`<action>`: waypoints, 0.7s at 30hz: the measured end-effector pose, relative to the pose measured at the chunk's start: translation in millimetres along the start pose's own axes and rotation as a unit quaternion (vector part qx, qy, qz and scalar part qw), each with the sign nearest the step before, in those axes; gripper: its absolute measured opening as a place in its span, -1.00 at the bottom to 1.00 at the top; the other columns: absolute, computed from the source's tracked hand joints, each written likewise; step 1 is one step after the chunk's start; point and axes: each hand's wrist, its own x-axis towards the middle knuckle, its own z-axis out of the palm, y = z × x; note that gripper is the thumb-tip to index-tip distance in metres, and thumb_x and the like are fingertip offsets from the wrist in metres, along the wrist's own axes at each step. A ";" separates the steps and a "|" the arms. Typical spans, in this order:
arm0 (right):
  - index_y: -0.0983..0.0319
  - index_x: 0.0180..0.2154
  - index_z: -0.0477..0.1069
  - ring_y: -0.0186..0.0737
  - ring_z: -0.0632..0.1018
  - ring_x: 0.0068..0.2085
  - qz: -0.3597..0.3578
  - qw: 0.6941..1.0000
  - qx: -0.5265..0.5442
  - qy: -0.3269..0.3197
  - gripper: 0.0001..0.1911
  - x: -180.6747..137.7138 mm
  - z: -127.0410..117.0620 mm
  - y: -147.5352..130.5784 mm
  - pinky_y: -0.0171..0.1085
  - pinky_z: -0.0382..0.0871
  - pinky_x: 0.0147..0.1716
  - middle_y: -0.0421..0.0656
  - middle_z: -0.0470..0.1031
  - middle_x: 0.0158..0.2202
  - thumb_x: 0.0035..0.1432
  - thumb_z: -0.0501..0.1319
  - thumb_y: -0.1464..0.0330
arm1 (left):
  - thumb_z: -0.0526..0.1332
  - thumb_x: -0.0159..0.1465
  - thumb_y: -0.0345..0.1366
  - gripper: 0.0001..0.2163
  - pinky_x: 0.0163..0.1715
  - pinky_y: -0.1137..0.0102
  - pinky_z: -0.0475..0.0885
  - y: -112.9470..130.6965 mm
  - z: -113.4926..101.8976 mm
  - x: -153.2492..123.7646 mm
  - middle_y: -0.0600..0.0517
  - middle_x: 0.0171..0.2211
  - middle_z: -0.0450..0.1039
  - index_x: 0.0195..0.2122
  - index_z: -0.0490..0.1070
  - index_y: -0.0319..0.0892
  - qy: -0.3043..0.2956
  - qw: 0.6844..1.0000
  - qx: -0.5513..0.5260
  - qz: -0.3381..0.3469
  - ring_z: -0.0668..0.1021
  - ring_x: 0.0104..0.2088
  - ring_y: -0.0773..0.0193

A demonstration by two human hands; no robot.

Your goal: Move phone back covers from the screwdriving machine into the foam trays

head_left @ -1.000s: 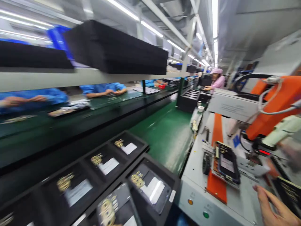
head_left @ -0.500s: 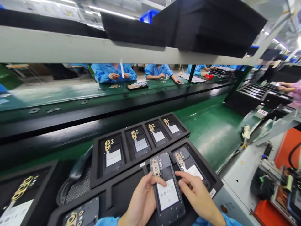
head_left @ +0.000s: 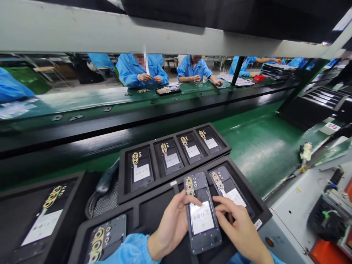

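Note:
My left hand (head_left: pixel 173 223) grips a dark phone (head_left: pixel 205 240) by its left side, with a finger across its back. Gold camera rings sit at the phone's upper left and a white label lower down. It tilts above the foam tray. At the phone's right edge is my right hand (head_left: pixel 239 227), its index finger stretched out and the others bent; whether the fingertips touch the edge is unclear. Behind that hand, another phone (head_left: pixel 220 176) lies in a slot of the black foam tray (head_left: pixel 154 209). A further phone (head_left: pixel 118 223) rests at the tray's left end.
Behind stands a second foam tray (head_left: pixel 125 183) holding several phones. Another tray (head_left: pixel 74 179) with a phone is at left, near a mesh basket (head_left: pixel 110 196). A machine (head_left: pixel 291 223) borders the right. Across the line, co-workers in blue sleeves (head_left: pixel 156 71) handle small parts under a shelf beam (head_left: pixel 165 38).
The view has shifted, so trays and hands appear further right and the far bench higher. My left hand still holds the phone, and my right hand stays beside its right edge.

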 end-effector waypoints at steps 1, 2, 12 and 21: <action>0.21 0.03 0.41 -0.36 0.45 -0.43 -0.001 1.000 -0.001 -0.001 -0.68 -0.3 0.2 0.8 -0.41 0.39 -0.34 -0.22 0.57 -0.38 0.30 0.10 0.26 | 0.35 0.05 0.04 -0.62 -0.19 0.25 0.44 -0.3 -0.3 0.1 -0.07 -0.51 0.55 -0.50 0.56 -0.25 -0.001 1.000 0.000 0.001 0.58 -0.35 0.07; 0.20 0.03 0.41 -0.35 0.45 -0.43 0.001 1.000 -0.003 -0.003 -0.68 -0.6 0.3 1.5 -0.41 0.39 -0.34 -0.22 0.57 -0.37 0.30 0.10 0.26 | 0.34 0.06 0.05 -0.61 -0.20 0.25 0.44 -0.7 -0.7 0.3 -0.07 -0.52 0.55 -0.50 0.56 -0.25 -0.003 1.000 0.000 0.002 0.58 -0.35 0.06; 0.20 -0.02 0.37 -0.32 0.45 -0.43 0.012 1.000 -0.017 -0.001 -0.69 -0.7 1.2 2.6 -0.39 0.35 -0.39 -0.20 0.58 -0.35 0.30 0.07 0.20 | 0.24 0.16 0.04 -0.61 -0.36 0.32 0.41 -1.3 -2.3 -0.8 -0.09 -0.48 0.56 -0.48 0.56 -0.25 -0.031 0.999 0.020 0.012 0.55 -0.42 0.12; 0.16 -0.06 0.35 -0.37 0.37 -0.52 -0.016 0.999 -0.038 0.025 -0.76 -3.6 3.5 13.2 -0.39 0.25 -0.52 -0.27 0.56 -0.40 0.32 0.08 0.21 | 0.28 0.09 0.13 -0.55 -0.30 0.34 0.40 -2.0 -3.0 -3.2 -0.03 -0.49 0.52 -0.46 0.57 -0.24 -0.046 0.995 0.070 0.047 0.51 -0.39 0.18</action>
